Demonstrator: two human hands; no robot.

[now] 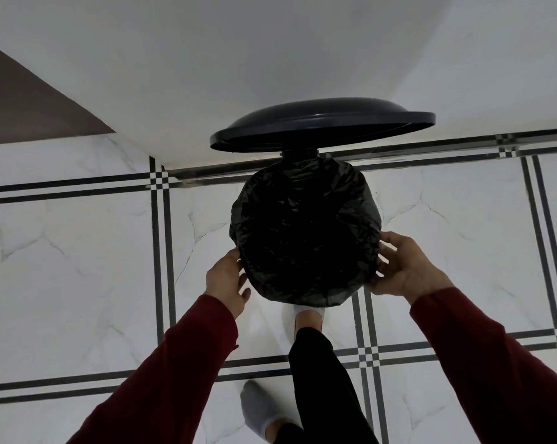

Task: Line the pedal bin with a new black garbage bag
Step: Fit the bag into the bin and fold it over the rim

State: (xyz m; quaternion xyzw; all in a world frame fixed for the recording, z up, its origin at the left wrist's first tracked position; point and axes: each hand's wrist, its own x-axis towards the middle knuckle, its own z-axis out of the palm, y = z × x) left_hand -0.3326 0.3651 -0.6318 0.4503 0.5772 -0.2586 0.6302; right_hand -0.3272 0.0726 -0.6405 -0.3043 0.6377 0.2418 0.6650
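Observation:
The pedal bin stands against the wall with its dark lid raised. A crinkled black garbage bag fills the opening and is folded over the rim all round, hiding the bin body. My left hand touches the bag's lower left edge with loosely bent fingers. My right hand rests against the bag's lower right edge, fingers spread along it. A foot in a white sock sits under the bin's front, where the pedal is hidden.
White marble-look floor tiles with black line borders surround the bin. A white wall rises behind it, with a brown surface at the far left. My other foot in a grey sock stands lower down.

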